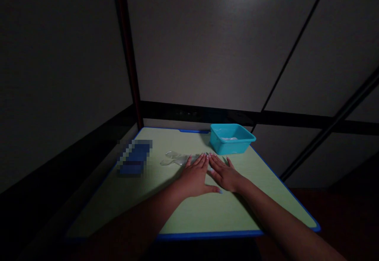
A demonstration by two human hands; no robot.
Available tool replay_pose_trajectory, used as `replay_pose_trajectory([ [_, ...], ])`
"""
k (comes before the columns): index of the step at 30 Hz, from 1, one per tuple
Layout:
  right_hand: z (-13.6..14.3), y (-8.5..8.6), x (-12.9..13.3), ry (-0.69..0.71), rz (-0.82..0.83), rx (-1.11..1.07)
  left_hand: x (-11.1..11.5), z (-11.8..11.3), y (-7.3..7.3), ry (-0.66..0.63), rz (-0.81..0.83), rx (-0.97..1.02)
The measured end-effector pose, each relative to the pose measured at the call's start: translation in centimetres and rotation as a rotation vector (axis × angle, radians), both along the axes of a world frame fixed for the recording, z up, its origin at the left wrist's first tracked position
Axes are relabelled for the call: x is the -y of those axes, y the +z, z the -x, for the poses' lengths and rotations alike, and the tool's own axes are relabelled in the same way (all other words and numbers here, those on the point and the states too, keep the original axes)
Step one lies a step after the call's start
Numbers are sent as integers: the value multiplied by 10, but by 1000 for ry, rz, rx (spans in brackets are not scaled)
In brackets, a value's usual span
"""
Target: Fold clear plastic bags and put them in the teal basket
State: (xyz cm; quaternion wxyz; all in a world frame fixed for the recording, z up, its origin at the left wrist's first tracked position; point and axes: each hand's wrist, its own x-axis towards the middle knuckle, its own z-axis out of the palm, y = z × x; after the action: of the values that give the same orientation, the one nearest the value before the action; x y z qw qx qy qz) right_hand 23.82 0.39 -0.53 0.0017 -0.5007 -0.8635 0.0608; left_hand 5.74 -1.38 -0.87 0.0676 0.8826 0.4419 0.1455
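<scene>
A clear, thin plastic piece, apparently a bag (174,158), lies flat on the pale green table (207,217). My left hand (195,176) rests palm down over its right part, fingers stretched forward and thumb out to the right. Beside it, my right hand (224,173) is also palm down with its fingers extended. The fingertips of both hands come together near the middle of the table. Whatever lies directly beneath the hands is hidden.
A turquoise plastic basket (232,147) stands at the back right, with something whitish inside. On the left edge lies a dark blue object (134,158), blurred by pixelation. The table has a blue rim, and dark panelled walls (201,55) rise behind and to the left.
</scene>
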Motion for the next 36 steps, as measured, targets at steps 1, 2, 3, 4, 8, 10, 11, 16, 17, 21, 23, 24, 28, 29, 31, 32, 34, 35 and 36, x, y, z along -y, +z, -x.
replay_pose_trajectory([
  [1,0,-4,-1,4,6,4,-3,4,4,58,-38,2],
  [2,0,-7,-2,2,6,7,-6,9,8,142,-82,0],
  [3,1,-9,-3,-12,-1,2,-10,16,12,257,-125,-2],
  [4,1,-11,-4,-27,1,2,-15,23,14,407,-159,0],
  [8,2,-13,-6,-33,3,1,-38,63,12,860,-94,-39],
  [10,2,-13,-6,-33,2,1,-48,82,10,958,-13,-73],
  [11,2,-13,-6,-36,3,3,-51,89,9,991,48,-76],
  [16,4,-9,-4,-48,16,13,-47,88,18,987,-81,-25],
  [17,5,-9,-3,-49,18,10,-42,81,21,925,-189,-15],
  [21,6,-7,-4,-41,30,1,-18,45,26,495,-253,16],
  [23,5,-7,-4,-26,35,8,-7,31,26,191,-172,-11],
  [24,5,-7,-5,-20,38,14,-3,26,25,42,-144,-30],
  [28,4,-5,-6,-1,65,26,8,18,23,-163,-118,-96],
  [29,4,-4,-6,7,79,29,11,18,22,-120,-115,-119],
  [31,4,-1,-7,20,109,32,15,18,21,-44,-104,-170],
  [32,4,0,-7,25,123,34,17,18,20,-28,-99,-190],
  [34,4,3,-7,29,141,36,21,17,20,-30,-95,-212],
  [35,4,3,-7,29,146,34,22,17,20,-39,-95,-216],
  [36,4,3,-7,30,150,32,23,16,20,-50,-96,-218],
])
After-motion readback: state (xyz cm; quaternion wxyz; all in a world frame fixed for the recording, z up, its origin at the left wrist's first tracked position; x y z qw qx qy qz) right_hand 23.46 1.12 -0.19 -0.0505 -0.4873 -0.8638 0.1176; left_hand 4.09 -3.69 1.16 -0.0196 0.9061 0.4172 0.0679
